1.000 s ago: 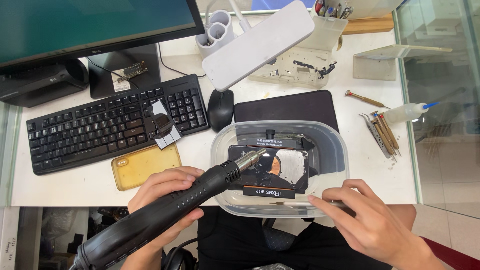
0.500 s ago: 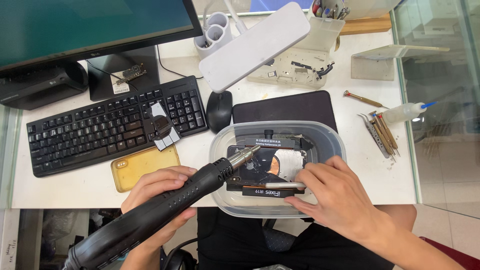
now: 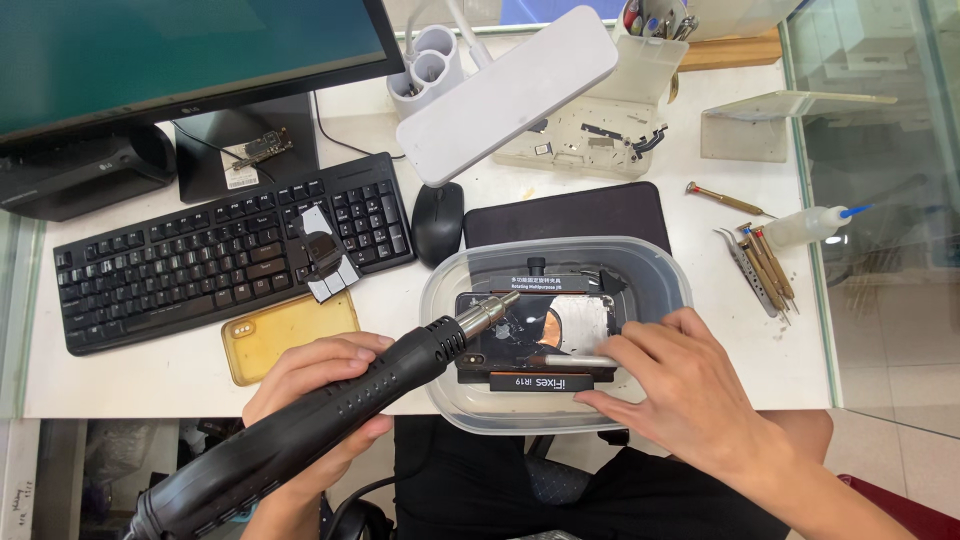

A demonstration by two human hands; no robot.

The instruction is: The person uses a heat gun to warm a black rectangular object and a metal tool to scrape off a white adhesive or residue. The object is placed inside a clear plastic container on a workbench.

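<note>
Now the right hand (image 3: 690, 395) has slid onto the phone (image 3: 535, 330), pinning a tool (image 3: 580, 360); left hand (image 3: 315, 385) grips the heat gun (image 3: 330, 420), aiming heat there.

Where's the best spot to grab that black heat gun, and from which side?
Grip the heat gun on its thick black barrel, coming from the near-left end, as the left hand does. Its metal nozzle points into the clear tub, so keep off that end.

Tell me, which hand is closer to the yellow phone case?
Left. The left hand grips the black heat gun right beside the yellow phone case. The right hand rests across the desk at the clear plastic tub.
</note>
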